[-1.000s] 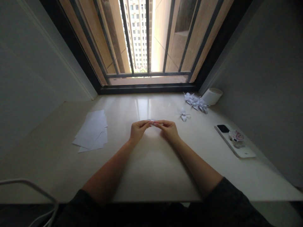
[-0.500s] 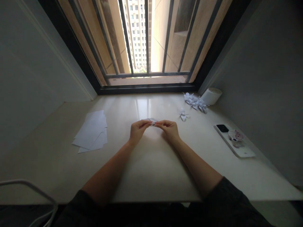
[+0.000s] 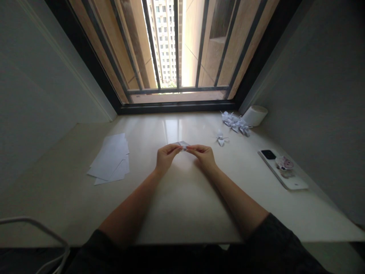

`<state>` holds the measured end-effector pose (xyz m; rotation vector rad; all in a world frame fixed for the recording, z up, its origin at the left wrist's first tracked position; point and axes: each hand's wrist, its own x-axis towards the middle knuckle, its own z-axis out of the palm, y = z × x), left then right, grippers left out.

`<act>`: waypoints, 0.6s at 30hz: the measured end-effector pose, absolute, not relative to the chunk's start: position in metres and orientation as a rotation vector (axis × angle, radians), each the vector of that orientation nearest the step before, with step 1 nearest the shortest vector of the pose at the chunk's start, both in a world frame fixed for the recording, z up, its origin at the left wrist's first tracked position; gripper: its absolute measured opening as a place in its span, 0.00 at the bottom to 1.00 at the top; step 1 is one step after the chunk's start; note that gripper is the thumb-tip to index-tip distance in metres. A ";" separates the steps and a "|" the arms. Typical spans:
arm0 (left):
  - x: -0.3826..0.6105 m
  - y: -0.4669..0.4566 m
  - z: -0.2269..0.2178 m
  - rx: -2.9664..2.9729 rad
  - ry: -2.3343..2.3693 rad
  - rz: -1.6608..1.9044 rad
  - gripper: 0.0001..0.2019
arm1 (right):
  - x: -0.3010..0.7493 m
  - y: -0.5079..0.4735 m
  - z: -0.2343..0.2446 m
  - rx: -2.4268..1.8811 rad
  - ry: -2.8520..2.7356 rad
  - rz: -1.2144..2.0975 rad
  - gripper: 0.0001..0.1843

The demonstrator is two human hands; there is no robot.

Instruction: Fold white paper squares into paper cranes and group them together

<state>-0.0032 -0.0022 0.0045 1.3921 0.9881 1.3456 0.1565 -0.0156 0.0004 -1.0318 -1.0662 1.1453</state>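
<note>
A small folded piece of white paper [image 3: 183, 144] is pinched between my two hands over the middle of the sill. My left hand [image 3: 167, 155] grips its left side with thumb and fingertips. On the other side, my right hand [image 3: 203, 154] holds it the same way, and the fingertips of both hands nearly meet. Fingers cover part of the paper, so its exact folds are hard to make out. To the right of my right hand lies a single folded paper crane [image 3: 221, 139].
Loose white paper sheets [image 3: 110, 158] lie overlapped at the left. Several folded paper cranes [image 3: 235, 123] are heaped at the back right beside a white roll [image 3: 254, 115]. A phone [image 3: 282, 170] lies at the right. A cable [image 3: 34, 222] curves across the lower left; a barred window [image 3: 176, 107] stands behind.
Both hands keep their pinch on the paper and have barely shifted. The paper's far edge sits slightly higher and looks a little more raised. Everything else is unchanged.
</note>
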 end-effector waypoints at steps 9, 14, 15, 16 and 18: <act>-0.003 -0.006 0.005 1.424 1.003 1.420 0.09 | 0.153 -0.017 0.001 -1.046 -0.963 1.154 0.13; -0.004 -0.005 0.004 1.491 1.025 1.423 0.09 | 0.154 -0.017 0.001 -1.046 -0.984 1.166 0.11; -0.004 -0.005 0.004 1.481 1.024 1.422 0.09 | 0.154 -0.017 0.001 -1.036 -0.983 1.170 0.11; -0.004 -0.005 0.003 1.465 1.023 1.422 0.10 | 0.154 -0.017 0.001 -1.026 -0.980 1.174 0.10; -0.004 -0.004 0.002 1.433 1.027 1.416 0.11 | 0.153 -0.017 0.000 -1.011 -0.964 1.178 0.10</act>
